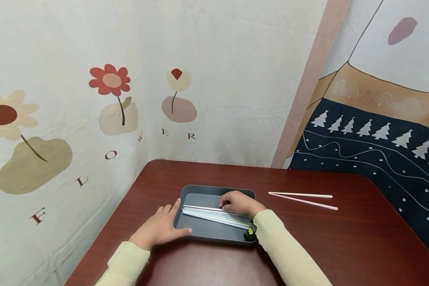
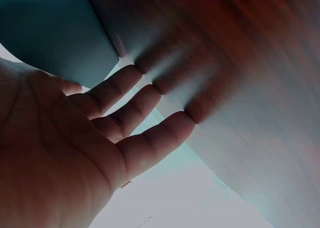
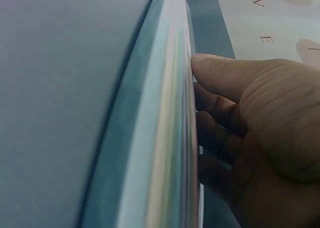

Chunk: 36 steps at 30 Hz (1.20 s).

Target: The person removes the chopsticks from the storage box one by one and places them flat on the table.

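Several pale chopsticks (image 1: 211, 216) lie side by side in a dark grey tray (image 1: 200, 194) on the table. My right hand (image 1: 240, 202) reaches in over the tray's right part, thumb and curled fingers at the far edge of the bundle. In the right wrist view, the thumb of that hand (image 3: 265, 108) pinches at the outermost chopstick (image 3: 194, 138), the other fingers tucked beneath. My left hand (image 1: 161, 228) rests at the tray's left rim, fingers spread and thumb along the front edge. Straight fingers of the left hand (image 2: 100, 128) show in the left wrist view, beside the tray (image 2: 65, 33).
Two loose chopsticks, one cream (image 1: 300, 195) and one pink (image 1: 304, 201), lie in a narrow V to the right of the tray. The reddish-brown table (image 1: 214, 262) meets hanging cloths printed with flowers (image 1: 111, 79) and trees (image 1: 380, 131).
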Available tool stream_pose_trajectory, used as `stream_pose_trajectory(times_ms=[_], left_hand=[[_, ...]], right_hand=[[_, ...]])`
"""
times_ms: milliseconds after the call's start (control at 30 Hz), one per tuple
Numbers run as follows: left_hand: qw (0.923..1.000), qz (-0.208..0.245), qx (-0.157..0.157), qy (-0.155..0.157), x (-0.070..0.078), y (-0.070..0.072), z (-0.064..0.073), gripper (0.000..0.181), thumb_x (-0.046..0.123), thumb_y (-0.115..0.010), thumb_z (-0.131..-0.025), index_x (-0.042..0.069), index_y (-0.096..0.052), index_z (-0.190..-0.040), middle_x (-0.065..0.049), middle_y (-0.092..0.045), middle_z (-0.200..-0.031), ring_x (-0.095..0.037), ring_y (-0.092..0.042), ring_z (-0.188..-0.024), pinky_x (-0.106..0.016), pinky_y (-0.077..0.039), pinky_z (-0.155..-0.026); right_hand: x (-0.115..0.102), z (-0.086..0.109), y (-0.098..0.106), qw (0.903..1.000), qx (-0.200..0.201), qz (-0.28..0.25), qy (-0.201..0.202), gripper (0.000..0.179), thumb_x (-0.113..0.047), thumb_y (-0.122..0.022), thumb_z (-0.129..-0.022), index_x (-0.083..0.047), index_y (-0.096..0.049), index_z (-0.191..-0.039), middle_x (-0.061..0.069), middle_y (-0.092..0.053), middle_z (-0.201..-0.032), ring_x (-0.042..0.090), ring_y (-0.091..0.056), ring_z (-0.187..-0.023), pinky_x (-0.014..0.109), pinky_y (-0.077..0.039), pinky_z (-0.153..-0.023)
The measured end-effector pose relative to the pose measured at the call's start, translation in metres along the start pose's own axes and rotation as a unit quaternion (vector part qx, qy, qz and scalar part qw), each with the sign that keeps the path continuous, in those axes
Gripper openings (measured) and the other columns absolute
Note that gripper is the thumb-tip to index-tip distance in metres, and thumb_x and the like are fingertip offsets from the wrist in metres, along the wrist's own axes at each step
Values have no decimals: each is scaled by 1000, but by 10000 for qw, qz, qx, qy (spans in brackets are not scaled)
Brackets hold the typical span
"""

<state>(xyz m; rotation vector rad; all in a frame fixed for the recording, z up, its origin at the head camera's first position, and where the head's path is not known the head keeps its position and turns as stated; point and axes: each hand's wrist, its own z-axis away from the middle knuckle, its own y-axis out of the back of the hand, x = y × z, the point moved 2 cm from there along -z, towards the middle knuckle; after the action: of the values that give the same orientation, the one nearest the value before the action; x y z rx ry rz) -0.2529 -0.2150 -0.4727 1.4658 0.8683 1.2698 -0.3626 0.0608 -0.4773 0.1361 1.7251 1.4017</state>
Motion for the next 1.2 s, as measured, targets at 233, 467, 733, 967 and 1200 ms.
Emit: stream_pose_trajectory(times_ms=[233, 467, 733, 967, 1200], left_hand=[[10000, 13, -6, 29, 0, 0, 0, 119, 80, -61, -74, 1, -28, -155, -25, -49, -139, -42, -45, -129, -54, -43, -98], [10000, 5, 6, 11, -1, -1, 1, 119, 80, -62, -74, 0, -28, -155, -24, -50, -138, -41, -45, -128, -54, -43, -97], [10000, 7, -22, -1, -1, -1, -1, 118, 80, -61, -74, 1, -27, -156, -25, -49, -139, -42, -44, -129, -54, -43, -98], [10000, 11, -7, -12, -1, -1, -1, 118, 79, -62, -74, 0, -27, -155, -25, -49, -139, -42, -45, -129, -54, -42, -98], [10000, 29, -41, -6, -1, -2, -1, 119, 80, -61, -74, 1, -27, -156, -25, -49, -139, -42, -44, -129, -54, -42, -99]], right_hand=[[-4, -1, 0, 9998, 18, 170, 54, 13, -13, -61, -99, -19, -70, -91, -11, -60, -82, 7, -50, -71, 28, -45, -69], [-5, -4, -3, 9992, -50, 282, 273, 11, -14, -64, -98, -20, -69, -90, -12, -59, -81, 6, -49, -69, 27, -44, -67], [-8, -5, -1, 9983, -38, 474, 343, 14, -13, -61, -100, -19, -69, -89, -12, -58, -77, 6, -48, -67, 27, -43, -66], [-6, -5, -3, 9987, -35, 380, 337, 10, -13, -65, -98, -19, -69, -91, -10, -56, -74, 6, -46, -65, 26, -42, -64], [-4, -5, -3, 9987, 20, 407, 291, 14, -12, -62, -99, -18, -67, -87, -10, -55, -72, 6, -46, -64, 26, -41, -64]])
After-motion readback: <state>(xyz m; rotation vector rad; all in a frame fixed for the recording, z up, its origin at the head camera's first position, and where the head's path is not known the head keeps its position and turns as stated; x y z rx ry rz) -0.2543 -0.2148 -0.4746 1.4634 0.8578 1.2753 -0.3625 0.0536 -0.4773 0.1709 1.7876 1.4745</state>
